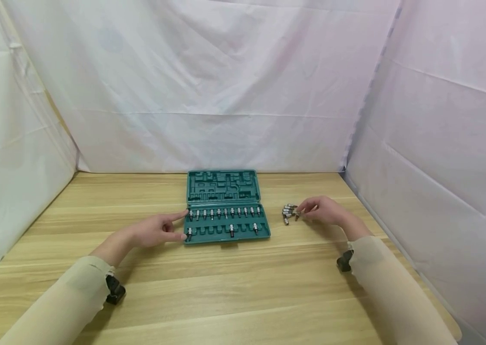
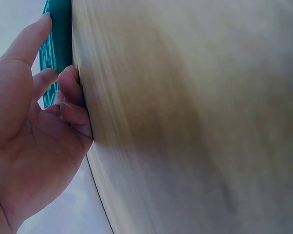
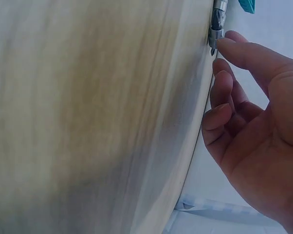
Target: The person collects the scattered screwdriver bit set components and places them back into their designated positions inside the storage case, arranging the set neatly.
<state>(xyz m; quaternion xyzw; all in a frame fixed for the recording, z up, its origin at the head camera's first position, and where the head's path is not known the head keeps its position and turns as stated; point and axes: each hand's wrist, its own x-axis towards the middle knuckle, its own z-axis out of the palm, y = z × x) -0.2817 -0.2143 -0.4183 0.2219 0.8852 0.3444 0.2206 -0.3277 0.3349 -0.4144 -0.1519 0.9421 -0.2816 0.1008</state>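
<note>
A green plastic case [image 1: 208, 238] lies open on the table, its lid folded back toward the curtain. My left hand [image 1: 156, 230] is at the case's left side, thumb at the front corner and index finger at the edge higher up; its other fingers are bent in. To the right of the case lies a small pile of bit sockets [image 1: 287, 211]. Over that pile, my right hand [image 1: 322, 211] pinches a bit socket [image 3: 215, 39] between thumb and index finger, its dark tip pointing down. A full row of bit sockets [image 1: 219, 213] fills the tray's back slots.
In the tray's front row sit three bit sockets [image 1: 232, 230], with bare slots between them. The wooden table [image 1: 234, 297] runs back to a white curtain [image 1: 217, 96], and more white cloth hangs on both sides.
</note>
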